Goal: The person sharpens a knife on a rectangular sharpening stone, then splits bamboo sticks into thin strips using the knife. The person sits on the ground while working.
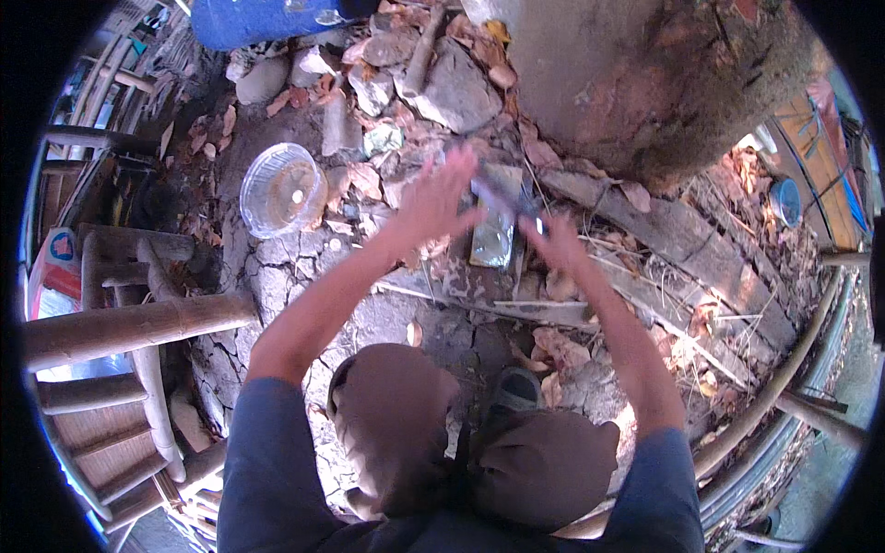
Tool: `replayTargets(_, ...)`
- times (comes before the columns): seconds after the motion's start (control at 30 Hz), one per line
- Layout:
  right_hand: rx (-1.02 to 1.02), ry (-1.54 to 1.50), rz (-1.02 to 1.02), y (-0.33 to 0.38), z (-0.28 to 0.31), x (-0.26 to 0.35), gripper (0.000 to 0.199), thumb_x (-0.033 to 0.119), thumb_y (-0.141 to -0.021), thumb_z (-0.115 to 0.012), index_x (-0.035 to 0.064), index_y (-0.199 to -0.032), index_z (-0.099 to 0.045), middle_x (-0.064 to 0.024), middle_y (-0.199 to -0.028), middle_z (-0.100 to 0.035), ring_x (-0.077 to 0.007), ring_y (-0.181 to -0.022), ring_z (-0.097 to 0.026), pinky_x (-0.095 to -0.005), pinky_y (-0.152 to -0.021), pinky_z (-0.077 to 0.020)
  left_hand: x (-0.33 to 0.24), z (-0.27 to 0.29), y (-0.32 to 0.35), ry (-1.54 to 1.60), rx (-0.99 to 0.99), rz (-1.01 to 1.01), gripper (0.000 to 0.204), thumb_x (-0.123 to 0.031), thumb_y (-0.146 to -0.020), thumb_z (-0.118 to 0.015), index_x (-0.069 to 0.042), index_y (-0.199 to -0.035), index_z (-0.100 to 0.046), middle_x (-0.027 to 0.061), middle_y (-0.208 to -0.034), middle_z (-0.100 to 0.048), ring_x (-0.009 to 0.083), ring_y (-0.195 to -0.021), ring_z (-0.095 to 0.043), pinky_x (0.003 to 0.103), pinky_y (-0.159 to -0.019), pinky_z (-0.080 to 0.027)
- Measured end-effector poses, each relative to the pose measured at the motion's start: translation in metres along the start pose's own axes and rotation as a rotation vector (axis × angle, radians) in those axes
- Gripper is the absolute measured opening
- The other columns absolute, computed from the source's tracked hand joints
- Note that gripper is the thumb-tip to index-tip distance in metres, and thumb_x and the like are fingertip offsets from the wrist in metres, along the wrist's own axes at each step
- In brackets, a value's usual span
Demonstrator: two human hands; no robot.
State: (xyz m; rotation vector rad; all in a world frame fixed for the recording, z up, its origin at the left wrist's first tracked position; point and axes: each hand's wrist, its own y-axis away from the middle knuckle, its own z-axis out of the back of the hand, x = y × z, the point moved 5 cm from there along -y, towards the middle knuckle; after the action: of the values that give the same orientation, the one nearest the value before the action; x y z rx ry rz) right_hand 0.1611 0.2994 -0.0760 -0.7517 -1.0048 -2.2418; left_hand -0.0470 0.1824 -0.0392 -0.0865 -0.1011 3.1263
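Note:
My left hand (431, 201) reaches out over the ground, blurred by motion, its fingers stretched and the thumb apart. A dark, narrow, elongated object (501, 199) slants between my two hands; blur hides its exact kind. My right hand (557, 243) has its fingers closed at the object's lower right end. The upper left end comes close to my left fingertips, and I cannot tell if they touch. Below the object lies a shiny, clear, rectangular piece (492, 241), partly covered by it.
A clear plastic tub (318, 195) with brownish contents stands at the left. Stones (452, 88) and dry leaves lie ahead, beneath a blue container (249, 20). A large boulder (636, 83) rises at the far right, beside wooden planks (682, 235). Bamboo poles (138, 330) flank the left.

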Motion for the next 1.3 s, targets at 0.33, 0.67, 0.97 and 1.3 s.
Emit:
replayTargets(0.33, -0.06, 0.023, 0.026, -0.006, 0.004, 0.005, 0.061, 0.055, -0.098, -0.053, -0.0002, -0.12, -0.068, -0.0258, -0.114, -0.069, -0.0388, -0.109, -0.067, -0.0487, -0.095, -0.0512, 0.013, 0.003, -0.018, 0.058, -0.003, 0.037, 0.097, -0.074, -0.095, -0.035, 0.0, -0.157, -0.025, 0.0164, -0.164, -0.026, 0.0291, -0.153, -0.022, 0.052, -0.123, -0.015)
replayTargets(0.67, 0.007, -0.064, -0.012, -0.013, 0.01, 0.013, 0.064, 0.058, -0.096, -0.055, -0.0008, -0.119, -0.066, -0.0254, -0.105, -0.072, -0.0377, -0.103, -0.07, -0.0502, -0.093, -0.052, 0.006, 0.0, -0.003, 0.057, -0.028, 0.037, 0.092, -0.069, -0.097, -0.038, -0.002, -0.158, -0.023, 0.0167, -0.164, -0.024, 0.0308, -0.153, -0.021, 0.053, -0.122, -0.017)
replayTargets(0.97, -0.005, 0.061, -0.094, 0.029, 0.001, -0.022, 0.068, 0.062, -0.096, -0.052, 0.0001, -0.121, -0.067, -0.0269, -0.11, -0.07, -0.0438, -0.105, -0.067, -0.0498, -0.092, -0.052, -0.022, 0.005, -0.008, 0.173, 0.033, -0.002, 0.097, -0.072, -0.095, -0.037, 0.003, -0.156, -0.024, 0.0198, -0.163, -0.025, 0.0315, -0.152, -0.024, 0.052, -0.123, -0.016)
replayTargets(1.3, -0.134, -0.045, -0.019, 0.053, 0.004, -0.042, 0.057, 0.056, -0.095, -0.061, 0.0044, -0.118, -0.069, -0.0173, -0.086, -0.073, -0.0284, -0.082, -0.07, -0.0436, -0.077, -0.0547, -0.047, -0.006, -0.015, 0.111, -0.017, -0.086, 0.094, -0.068, -0.093, -0.047, 0.0, -0.155, -0.029, 0.017, -0.163, -0.027, 0.0295, -0.153, -0.02, 0.052, -0.122, -0.016)
